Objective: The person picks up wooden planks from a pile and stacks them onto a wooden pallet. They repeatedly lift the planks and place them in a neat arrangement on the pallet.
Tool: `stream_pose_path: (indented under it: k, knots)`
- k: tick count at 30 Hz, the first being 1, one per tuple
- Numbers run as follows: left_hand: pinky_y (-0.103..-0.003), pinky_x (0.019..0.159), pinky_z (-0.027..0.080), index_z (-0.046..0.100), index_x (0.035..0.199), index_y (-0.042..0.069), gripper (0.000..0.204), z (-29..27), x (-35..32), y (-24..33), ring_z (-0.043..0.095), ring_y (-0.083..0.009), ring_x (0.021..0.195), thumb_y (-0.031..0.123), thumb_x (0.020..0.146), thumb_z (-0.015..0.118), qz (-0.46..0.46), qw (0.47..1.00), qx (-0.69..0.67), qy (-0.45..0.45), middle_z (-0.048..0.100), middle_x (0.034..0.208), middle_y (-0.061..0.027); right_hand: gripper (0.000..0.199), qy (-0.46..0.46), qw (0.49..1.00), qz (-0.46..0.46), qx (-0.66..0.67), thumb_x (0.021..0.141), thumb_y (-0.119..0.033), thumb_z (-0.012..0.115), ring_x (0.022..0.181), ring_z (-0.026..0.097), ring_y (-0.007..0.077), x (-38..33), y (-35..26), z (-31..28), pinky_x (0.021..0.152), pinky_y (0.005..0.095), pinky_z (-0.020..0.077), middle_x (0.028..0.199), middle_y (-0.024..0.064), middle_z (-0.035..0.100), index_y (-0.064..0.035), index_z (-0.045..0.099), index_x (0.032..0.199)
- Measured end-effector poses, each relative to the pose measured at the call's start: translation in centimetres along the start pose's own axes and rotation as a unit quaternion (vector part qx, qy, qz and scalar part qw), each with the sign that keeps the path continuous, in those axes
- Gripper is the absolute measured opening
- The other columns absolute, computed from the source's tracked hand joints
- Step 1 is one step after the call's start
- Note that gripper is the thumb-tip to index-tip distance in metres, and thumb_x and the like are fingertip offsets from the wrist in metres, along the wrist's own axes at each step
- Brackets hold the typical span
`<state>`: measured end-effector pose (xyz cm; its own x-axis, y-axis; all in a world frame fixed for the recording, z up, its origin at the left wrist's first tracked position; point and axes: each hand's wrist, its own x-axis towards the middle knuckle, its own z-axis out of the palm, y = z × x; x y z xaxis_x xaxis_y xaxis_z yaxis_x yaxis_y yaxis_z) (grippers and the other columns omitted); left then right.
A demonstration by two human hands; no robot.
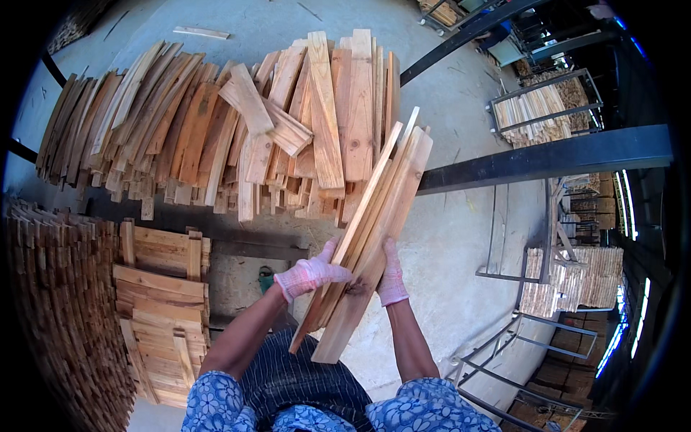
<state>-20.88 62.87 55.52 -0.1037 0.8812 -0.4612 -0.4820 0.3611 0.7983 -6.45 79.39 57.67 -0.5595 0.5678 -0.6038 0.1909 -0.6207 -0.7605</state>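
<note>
Between my two gloved hands is a bundle of several wooden boards (380, 216), tilted with its far end up to the right. My left hand (314, 275) in a pinkish-white glove wraps round the bundle's left side, thumb up. On the opposite side my right hand (392, 273), gloved alike, presses against the outermost, widest board; its fingers are partly hidden behind the wood. A dark knot shows on that board near my hands. Just beyond the bundle lies a large pile of loose boards (198, 137), some crossing on top.
Dark metal beams (547, 160) run to the right of the pile. At left stand a tall stack of wood (61, 309) and a stack of wide boards (162, 291). Metal frames (518, 353) and further wood stacks (576, 277) are at the right on the concrete floor.
</note>
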Motion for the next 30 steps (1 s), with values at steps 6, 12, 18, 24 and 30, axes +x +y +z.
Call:
stream_pose_path:
  k: [6,12,18,24,30]
  knots:
    - [-0.037,0.106,0.045,0.025,0.16,0.007,0.101,-3.2,-9.0,-1.1,0.061,-0.0286,0.122,0.038,0.078,0.075,-0.069,0.98,0.185,-0.031,0.064,0.131,-0.0207,0.095,-0.006,1.0,0.005,0.01,0.091,-0.07,0.06,0.134,0.053,0.0364,-7.1,7.3,3.7,0.111,0.0507,0.0485,0.148,0.0208,0.05,-0.0051,0.034,0.156]
    - [-0.039,0.104,0.048,0.032,0.158,0.008,0.092,-4.5,-24.1,-12.4,0.059,-0.0247,0.122,0.032,0.08,0.075,-0.098,0.989,-0.094,-0.058,0.06,0.136,-0.0169,0.11,-0.103,0.981,0.162,-0.015,0.085,-0.076,0.064,0.139,0.047,0.0354,-20.5,18.5,8.2,0.115,0.0528,0.043,0.154,0.0183,0.043,-0.0063,0.024,0.16]
    - [-0.036,0.101,0.052,0.035,0.158,0.004,0.079,1.1,-39.8,-35.9,0.062,-0.023,0.118,0.023,0.089,0.069,0.007,0.958,-0.265,0.107,0.063,0.134,-0.0166,0.098,-0.151,0.923,0.325,-0.142,0.091,-0.063,0.067,0.139,0.048,0.0347,-27.7,33.1,8.5,0.117,0.048,0.041,0.152,0.0167,0.047,-0.0051,0.029,0.159]
    - [-0.034,0.103,0.053,0.045,0.152,-0.001,0.071,9.4,-50.7,-49.1,0.064,-0.0207,0.121,0.021,0.092,0.075,0.063,0.83,-0.355,0.426,0.065,0.135,-0.0156,0.067,-0.318,0.769,0.415,-0.368,0.098,-0.042,0.069,0.132,0.054,0.0235,-26.4,48.8,14.1,0.112,0.0381,0.0432,0.142,0.0125,0.057,-0.0047,0.047,0.15]
    - [-0.035,0.102,0.05,0.041,0.154,0.005,0.077,5.0,-55.0,-55.5,0.061,-0.0219,0.118,0.02,0.086,0.074,0.083,0.58,-0.489,0.646,0.066,0.128,-0.0151,0.087,-0.506,0.637,0.32,-0.485,0.088,-0.051,0.076,0.126,0.057,0.023,-27.1,64.0,26.4,0.109,0.0375,0.0435,0.141,0.014,0.058,0.0036,0.045,0.148]
